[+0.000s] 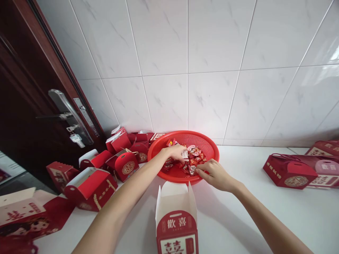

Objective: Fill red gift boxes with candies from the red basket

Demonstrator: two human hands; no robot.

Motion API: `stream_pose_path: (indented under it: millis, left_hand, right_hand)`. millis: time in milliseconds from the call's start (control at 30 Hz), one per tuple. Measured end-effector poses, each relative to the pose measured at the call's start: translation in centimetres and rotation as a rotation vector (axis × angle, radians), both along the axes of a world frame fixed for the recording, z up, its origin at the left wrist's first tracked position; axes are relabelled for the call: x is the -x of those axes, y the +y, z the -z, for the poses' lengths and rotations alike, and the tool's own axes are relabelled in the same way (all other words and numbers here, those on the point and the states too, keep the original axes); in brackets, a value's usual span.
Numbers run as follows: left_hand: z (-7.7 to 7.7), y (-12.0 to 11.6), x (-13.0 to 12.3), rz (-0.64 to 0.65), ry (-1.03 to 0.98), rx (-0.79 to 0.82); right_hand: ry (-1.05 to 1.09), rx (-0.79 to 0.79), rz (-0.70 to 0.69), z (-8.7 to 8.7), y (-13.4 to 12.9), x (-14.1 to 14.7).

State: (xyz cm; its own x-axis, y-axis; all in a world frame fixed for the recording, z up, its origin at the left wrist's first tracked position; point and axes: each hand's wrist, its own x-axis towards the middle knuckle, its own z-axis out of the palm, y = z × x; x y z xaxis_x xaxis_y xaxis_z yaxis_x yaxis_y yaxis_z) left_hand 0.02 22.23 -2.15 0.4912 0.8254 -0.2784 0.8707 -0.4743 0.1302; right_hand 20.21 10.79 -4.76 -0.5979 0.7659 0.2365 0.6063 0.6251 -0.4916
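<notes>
A red plastic basket (215, 153) holds a heap of wrapped candies (194, 150) in red, white and pink. My left hand (176, 152) reaches into it from the left, its fingers closed on a small whitish wrapped candy (185, 155). Over the basket's right front rim comes my right hand (213, 173), fingers bent and pressed in at the heap's edge; what they grip, if anything, is hard to see. Directly in front of the basket stands a red and white gift box (176, 225) with its top open and its flaps upright.
Several red gift boxes (91, 187) crowd the left of the white tabletop (227, 218), some with open tops. More closed boxes (290, 171) with cord handles stand at the right. A tiled wall (212, 102) rises behind; a dark door (29, 70) with keys is at left.
</notes>
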Motion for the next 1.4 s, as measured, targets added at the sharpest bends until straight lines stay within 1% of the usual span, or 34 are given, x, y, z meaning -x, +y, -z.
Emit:
stream_pose_path:
  millis: [100,267,400,500,567,667,733,800,867,900,967,1033,1133,1200,1233,1300,1400]
  left_hand:
    - [-0.4,-0.1,0.7,-0.07,-0.015,-0.042]
    - [-0.7,-0.2,0.7,-0.174,-0.055,-0.098]
    - [-0.6,-0.3,0.8,-0.205,-0.065,-0.092]
    - [-0.5,-0.5,1.0,-0.195,-0.057,-0.087]
    - [-0.4,-0.6,1.0,-0.173,-0.054,-0.074]
    - [-0.3,-0.7,1.1,-0.133,-0.067,-0.057]
    - [-0.4,-0.7,1.1,-0.113,-0.078,-0.056]
    - [-0.5,-0.6,1.1,-0.105,-0.078,-0.055]
    - [-0.5,-0.5,1.0,-0.104,-0.076,-0.053]
    - [-0.5,-0.5,1.0,-0.105,-0.076,-0.051]
    - [-0.5,-0.4,0.9,-0.11,-0.077,-0.043]
    - [-0.5,-0.2,0.9,-0.117,-0.08,-0.033]
    - [-0.8,0.0,1.3,-0.129,-0.084,-0.022]
    - [-1.1,0.1,1.7,-0.132,-0.08,-0.01]
    - [-1.3,0.2,1.9,-0.133,-0.072,0.001]
    - [-1.6,0.3,2.2,-0.131,-0.047,0.025]
    - [-1.9,0.3,2.2,-0.122,-0.001,0.063]
  right_hand:
    - [-0.018,-0.007,0.006,0.0,0.0,0.0]
    - [-0.027,-0.024,0.023,0.0,-0.1,-0.1]
    - [-0.011,-0.035,0.021,0.2,0.0,-0.1]
    - [0.019,-0.028,0.01,0.2,0.1,-0.2]
    - [0.129,0.001,0.013,-0.1,-0.2,0.0]
    - [0.387,0.077,0.0,-1.1,-1.6,0.7]
    - [0.45,0.103,-0.057,-2.1,-3.0,1.3]
    - [0.353,0.159,-0.175,-3.2,-4.6,1.9]
    - [0.153,0.205,-0.3,-4.0,-6.1,2.2]
    - [0.047,0.2,-0.339,-4.2,-6.9,2.3]
    - [-0.137,0.114,-0.365,-4.3,-8.3,2.5]
    - [-0.253,-0.066,-0.354,-3.8,-9.7,2.8]
    - [-0.284,-0.413,-0.347,-2.5,-11.4,3.3]
    - [-0.276,-0.559,-0.316,-1.5,-12.0,3.5]
    - [-0.279,-0.601,-0.299,-1.1,-12.0,3.5]
    - [-0.31,-0.634,-0.273,-0.4,-12.0,3.5]
    - [-0.397,-0.616,-0.274,-0.1,-12.2,2.9]
